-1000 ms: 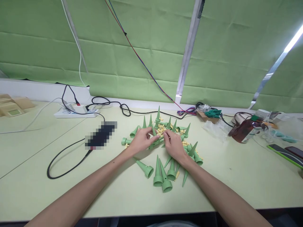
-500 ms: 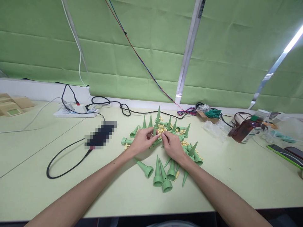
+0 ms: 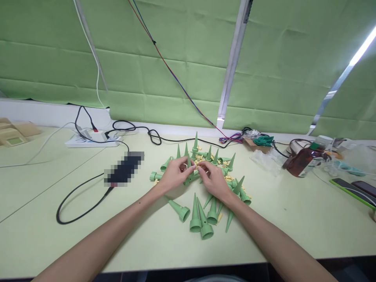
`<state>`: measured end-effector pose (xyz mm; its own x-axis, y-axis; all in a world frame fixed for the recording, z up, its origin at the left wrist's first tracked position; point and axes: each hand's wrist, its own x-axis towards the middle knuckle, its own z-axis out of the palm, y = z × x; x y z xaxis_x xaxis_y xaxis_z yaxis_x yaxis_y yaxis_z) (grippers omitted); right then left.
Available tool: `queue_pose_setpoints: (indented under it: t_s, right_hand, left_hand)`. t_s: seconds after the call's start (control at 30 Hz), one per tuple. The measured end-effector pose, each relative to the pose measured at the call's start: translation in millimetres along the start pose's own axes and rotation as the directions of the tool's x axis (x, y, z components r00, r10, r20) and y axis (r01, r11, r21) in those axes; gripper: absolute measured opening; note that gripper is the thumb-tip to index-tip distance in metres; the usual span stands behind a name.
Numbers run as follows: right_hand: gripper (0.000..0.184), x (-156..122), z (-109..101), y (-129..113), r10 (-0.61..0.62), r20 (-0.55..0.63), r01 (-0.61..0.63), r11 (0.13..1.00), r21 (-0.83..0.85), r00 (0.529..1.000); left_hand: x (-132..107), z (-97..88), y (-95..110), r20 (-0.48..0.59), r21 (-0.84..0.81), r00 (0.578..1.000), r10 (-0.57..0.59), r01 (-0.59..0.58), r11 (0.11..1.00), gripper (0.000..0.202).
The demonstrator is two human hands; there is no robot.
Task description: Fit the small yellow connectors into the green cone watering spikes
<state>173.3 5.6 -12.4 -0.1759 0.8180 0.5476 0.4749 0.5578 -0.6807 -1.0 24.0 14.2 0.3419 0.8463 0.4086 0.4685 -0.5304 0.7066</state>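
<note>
My left hand (image 3: 175,173) is closed around a green plastic spike (image 3: 189,160), whose pointed tip stands up between the fingers. Pinched at the fingertips of my right hand (image 3: 215,179) is a small yellow plastic piece (image 3: 197,167), brought up against the spike; the fingers partly cover where the two meet. Around and beneath both hands lie more green spikes and yellow pieces in a loose heap. Closer to me, several spikes rest with their hollow round ends facing me, among them a tilted spike (image 3: 179,210) and an upright-pointing spike (image 3: 195,214).
A phone-like dark device (image 3: 125,169), blurred out, lies left with a looping black cable (image 3: 58,209). Behind it is a white power strip (image 3: 91,141). To the right are a brown bottle (image 3: 304,161), clear plastic bags (image 3: 267,161) and a green-edged device (image 3: 351,192).
Both hands have shifted slightly, with the right fingertips closer to the left hand. The spike in my left hand has moved a little left. The heap looks the same.
</note>
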Motion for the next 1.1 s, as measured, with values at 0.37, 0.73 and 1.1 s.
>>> queue_pose_setpoints:
  t_s: [0.37, 0.73, 1.1]
  right_hand:
    - [0.017, 1.0, -1.1, 4.8, 0.012, 0.046, -0.016, 0.997, 0.076, 0.999]
    - [0.016, 1.1, -2.0, 5.3, 0.032, 0.043, -0.037, 0.993, 0.109, 0.999]
    - [0.018, 1.6, -1.8, 4.0, 0.033, 0.065, -0.041, 0.992, 0.117, 0.997]
  left_hand:
    - [0.0, -0.6, 1.4, 0.018, -0.050, 1.000, -0.012, 0.013, 0.999, 0.023]
    - [1.1, 0.5, -0.2, -0.003, -0.070, 1.000, -0.017, 0.017, 0.997, 0.025]
    - [-0.2, -0.6, 2.7, 0.014, -0.090, 1.000, -0.025, 0.026, 0.996, 0.024]
